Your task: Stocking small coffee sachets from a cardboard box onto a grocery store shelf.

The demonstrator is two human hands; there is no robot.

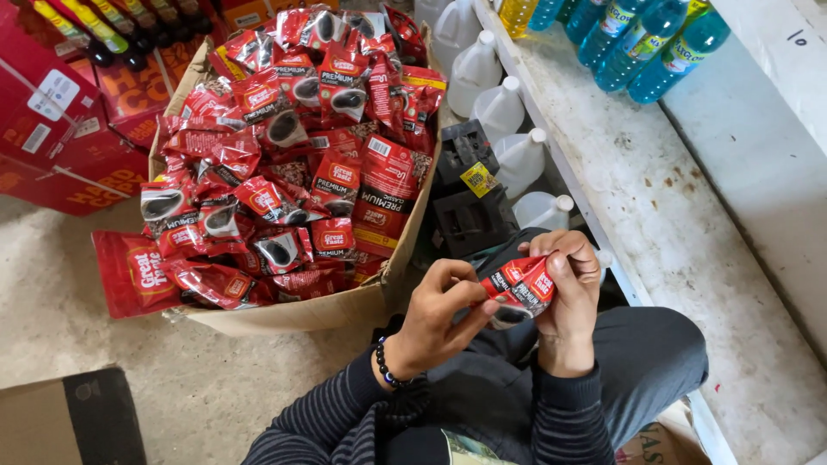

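Pinching glossy, crinkled red sachets (520, 288), left hand (438, 319) and right hand (568, 297) fingers hold tight.

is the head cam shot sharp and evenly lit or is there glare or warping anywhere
Head view: soft, even daylight with faint shadows; the left hand and right hand gripping small glossy red foil sachets look sharp. Slight sheen, not blown-out glare, shows on the red sachets heaped in the open cardboard box. Wide-angle bending curves the white concrete shelf edge, and the blue liquid bottles lean outward.
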